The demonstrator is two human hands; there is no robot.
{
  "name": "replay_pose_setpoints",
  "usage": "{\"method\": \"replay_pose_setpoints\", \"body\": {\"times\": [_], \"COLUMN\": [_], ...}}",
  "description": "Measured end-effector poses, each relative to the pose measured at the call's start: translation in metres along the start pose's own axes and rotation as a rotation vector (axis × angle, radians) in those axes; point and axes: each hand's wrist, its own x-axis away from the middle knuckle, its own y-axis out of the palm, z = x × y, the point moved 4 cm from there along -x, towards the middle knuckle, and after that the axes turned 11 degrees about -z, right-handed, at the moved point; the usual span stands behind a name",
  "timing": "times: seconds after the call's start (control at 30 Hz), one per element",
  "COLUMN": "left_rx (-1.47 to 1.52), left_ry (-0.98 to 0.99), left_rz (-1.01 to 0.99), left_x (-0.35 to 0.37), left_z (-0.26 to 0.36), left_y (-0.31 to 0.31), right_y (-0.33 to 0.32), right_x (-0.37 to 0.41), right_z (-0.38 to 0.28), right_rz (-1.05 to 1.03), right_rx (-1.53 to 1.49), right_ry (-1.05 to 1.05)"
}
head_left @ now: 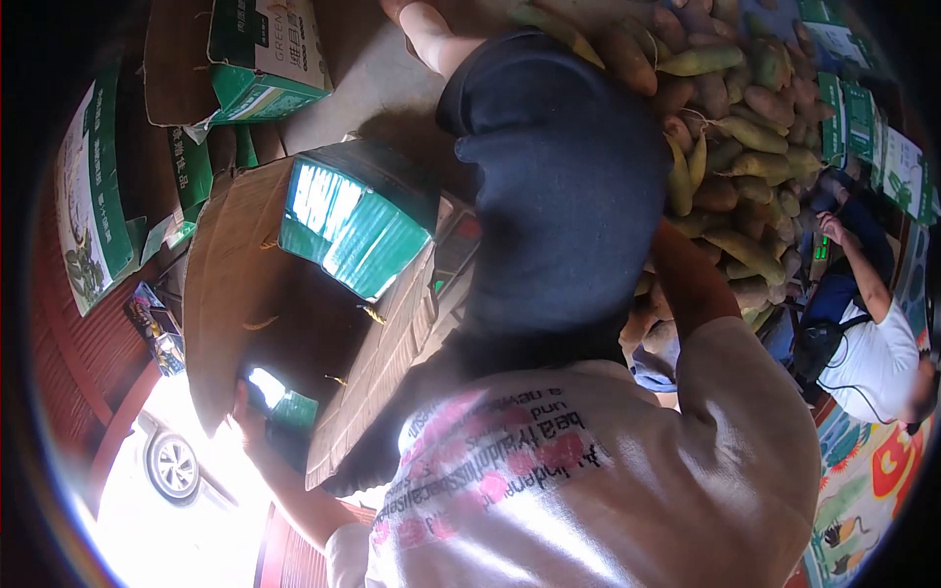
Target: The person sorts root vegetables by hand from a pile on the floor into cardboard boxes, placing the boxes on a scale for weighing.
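My left hand (247, 423) grips the edge of a large open cardboard box (230, 284), with a finger or thumb over the rim. The box stands tilted, its flaps spread, with short yellow cord loops on its sides and glossy green printed panels. Its inside is mostly in shadow. My right forearm (691, 274) passes behind my dark shorts (569, 167), and the hand is hidden there. On that side lies a large heap of long radishes (755, 147), some green, others brownish with soil.
Another green-and-brown carton (265, 59) stands at the upper left, near a printed cardboard panel (93, 196). More printed cartons (863, 127) are at the upper right. A co-worker (867, 343) in a white top is at the right. A car wheel (174, 465) shows in bright light outside.
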Motion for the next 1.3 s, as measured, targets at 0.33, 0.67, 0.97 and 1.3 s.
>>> {"method": "replay_pose_setpoints", "body": {"times": [0.33,0.67,0.97,1.3], "left_rx": [0.052,0.055,0.050,-0.556], "left_ry": [0.378,0.578,1.003,0.814], "left_rz": [0.061,-0.055,-0.205,-0.301], "left_x": [0.013,0.021,0.069,0.077], "left_z": [0.009,0.019,0.121,0.184], "left_y": [0.018,0.002,0.047,0.073], "right_y": [0.076,0.050,0.028,-0.377], "right_x": [-0.027,0.021,0.007,0.040], "right_z": [0.108,0.076,0.091,-0.070], "right_rz": [-0.064,-0.388,0.147,0.148], "right_rx": [-0.670,-0.224,-0.658,-0.681], "right_ry": [0.374,0.693,0.416,-0.479]}}
